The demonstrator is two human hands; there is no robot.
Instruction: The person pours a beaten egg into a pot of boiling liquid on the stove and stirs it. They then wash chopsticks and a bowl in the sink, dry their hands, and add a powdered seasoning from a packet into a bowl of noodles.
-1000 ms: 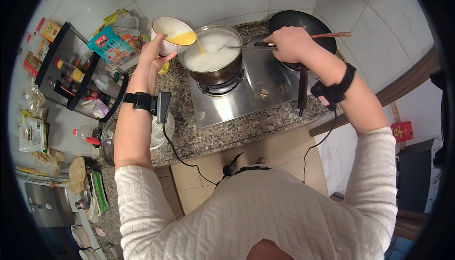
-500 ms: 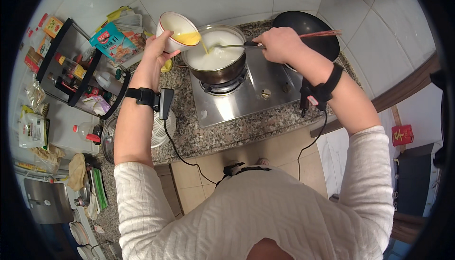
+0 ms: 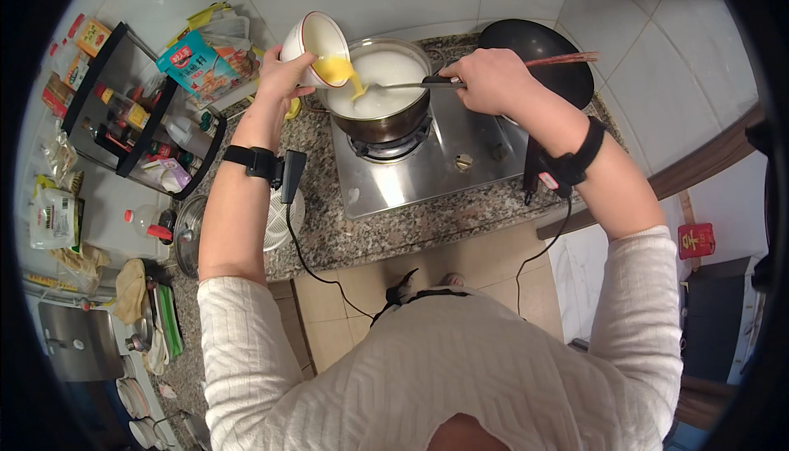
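Note:
My left hand (image 3: 283, 75) grips a white bowl (image 3: 322, 34) with a thin red rim, tipped over the left side of a pot (image 3: 385, 126). Yellow liquid like beaten egg (image 3: 333, 69) runs from the bowl's lip in a stream. The pot sits on the burner, holding white, foamy liquid (image 3: 396, 69). My right hand (image 3: 493, 80) is closed around the dark grip of a long-handled metal cooking utensil (image 3: 407, 85). Its head dips into the white liquid near the yellow stream, so its shape is hidden. Reddish chopsticks (image 3: 565, 58) stick out past my right hand; whether I hold them is unclear.
A black wok (image 3: 538, 40) stands on the right of the steel stove (image 3: 403, 180). To the left are a black rack of bottles (image 3: 136, 114), a blue food packet (image 3: 201, 65) and a white slotted basket (image 3: 283, 217). Cables (image 3: 316, 274) hang from both wrist straps.
The bowl has tipped further and shifted slightly right, and the yellow stream is thicker. My right hand still holds the utensil in the pot, its head slightly lower.

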